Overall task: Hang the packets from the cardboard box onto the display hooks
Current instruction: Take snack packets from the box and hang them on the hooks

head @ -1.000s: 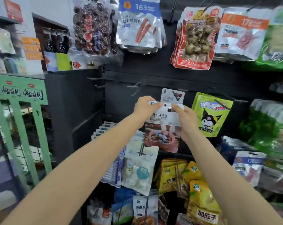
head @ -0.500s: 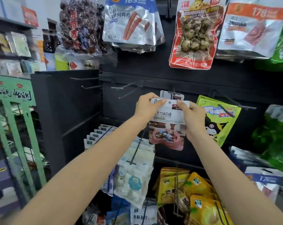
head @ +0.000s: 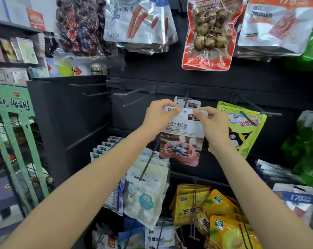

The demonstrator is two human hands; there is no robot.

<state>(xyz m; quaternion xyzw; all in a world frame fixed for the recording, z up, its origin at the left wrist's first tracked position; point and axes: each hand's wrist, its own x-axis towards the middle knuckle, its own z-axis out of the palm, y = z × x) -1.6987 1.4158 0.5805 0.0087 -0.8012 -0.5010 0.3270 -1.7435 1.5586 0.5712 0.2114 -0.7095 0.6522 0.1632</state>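
A white candy packet (head: 183, 131) was held up against the dark display panel (head: 215, 87), level with the middle row of hooks. Its top header strip was pinched at both sides: left hand (head: 158, 116) with thumb and forefinger pressed together on the upper left corner, right hand (head: 212, 123) likewise on the upper right. Each grip was closed on the packet, not spread. The round hang hole (head: 185, 110) sat between the two sets of fingertips, just below the tip of the display hook (head: 185, 101). An identical packet (head: 192, 103) was already hung on that hook, directly behind.

Packet judged light: it was carried by fingertips alone with no sag in the wrists. Film judged thin and glossy, so probably slippery. Header strip looked flat and stiffer than the filled lower part, which bulged slightly and hung free. Loose sweets inside judged not fragile.

Best hold judged to be where it was taken: the sealed header, either side of the hole, keeping the hole taut and open to the hook tip. A hold lower down would likely let the top flop.

Neighbouring green cartoon packet (head: 242, 130) hung just beside, right. Cardboard box was not in view.
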